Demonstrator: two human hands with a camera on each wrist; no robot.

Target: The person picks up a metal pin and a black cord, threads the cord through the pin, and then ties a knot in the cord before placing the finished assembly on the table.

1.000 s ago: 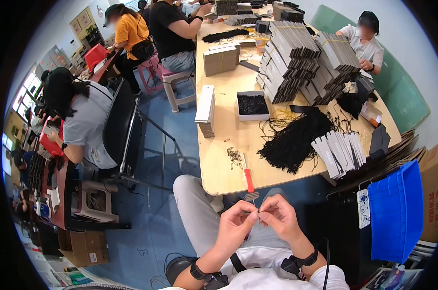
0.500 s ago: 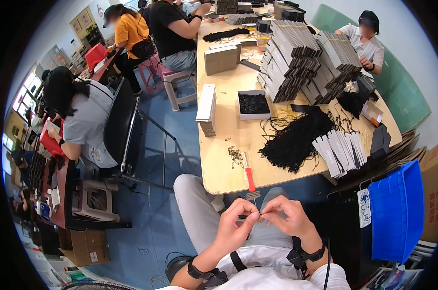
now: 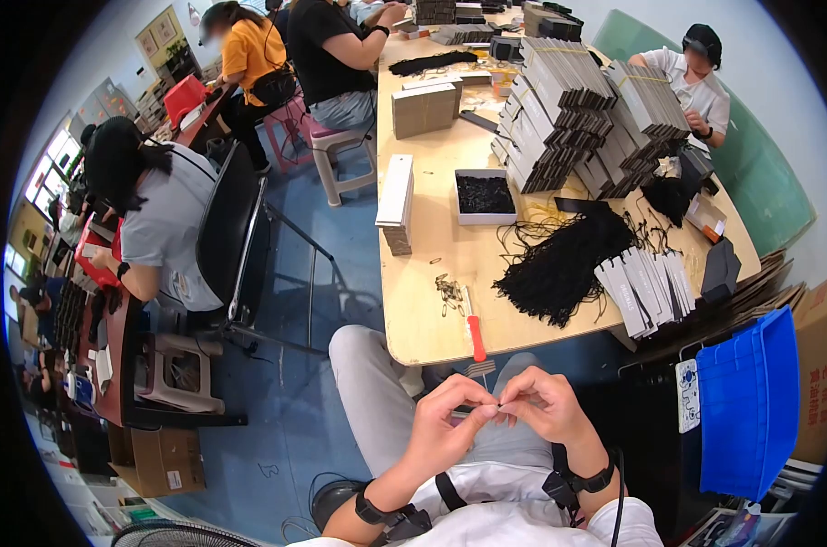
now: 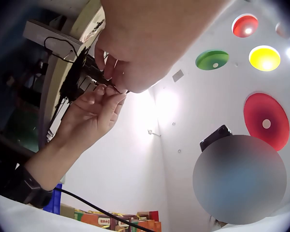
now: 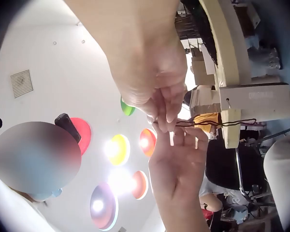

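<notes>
At 12 to 1 o'clock, counter (image 3: 413, 319): one; crowded far side, so a reaching arm could sweep something over.
Tag piles (image 3: 559, 114): two tall ones, 1 o'clock; leaning tiers could slide if bumped.
Blue crate (image 3: 746, 401): one, 3 o'clock.
Black tassel bundle (image 3: 573, 264): one large, 1 o'clock; its loose strands could snag or tangle when one is pulled.
Tag fan (image 3: 646, 292): one, 2 o'clock, touching or just beside the bundle; overlapping tags, too many to count.
White box (image 3: 486, 196): one, 12 o'clock; small black pieces could spill if its wall is knocked.
Left hand (image 3: 447, 417): one, thumb and forefinger pinching the dark cord.
Right hand (image 3: 550, 410): one, pinching the same cord, fingertips meeting the left's.
Red-handled tool (image 3: 476, 337): one, 12 o'clock, near the edge; a nudge could drop it.
Dark cord (image 5: 210, 123): one visible, trailing from the pinch; thin, it could slip or twist under a loose hold.
Safety pins (image 3: 448, 294): one heap, 11 o'clock, uncountable; they could scatter if brushed.
</notes>
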